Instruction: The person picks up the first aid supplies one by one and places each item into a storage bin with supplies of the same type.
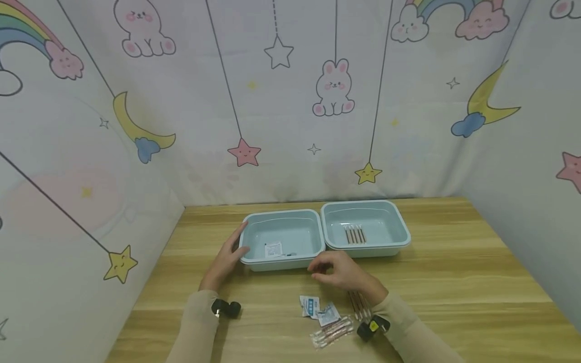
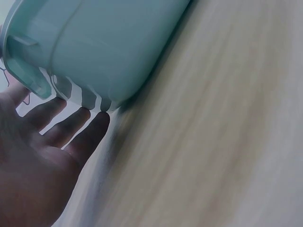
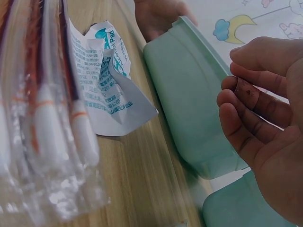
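My left hand [image 1: 228,257] rests at the left end of a pale blue plastic basin [image 1: 283,263], its thumb over the rim. In the left wrist view, extended fingers [image 2: 87,135] touch that basin's outer wall. My right hand [image 1: 338,272], loosely curled, hovers by the basin's front right corner with nothing visible between thumb and fingers. A brown adhesive bandage [image 3: 247,94] wraps one finger. On the table below lie two white-and-blue alcohol pad packets [image 1: 310,306], a clear-wrapped pack of cotton swabs [image 1: 333,331] and another swab pack [image 1: 358,305], partly hidden by the right wrist.
A second basin [image 1: 369,250] stands right beside the first, with a pack of brown-stemmed swabs [image 1: 355,234] inside. The left basin contains a white packet [image 1: 273,249] and a small dark-marked item [image 1: 289,254]. A patterned curtain [image 1: 290,176] closes off the wooden table's [image 1: 454,282] back.
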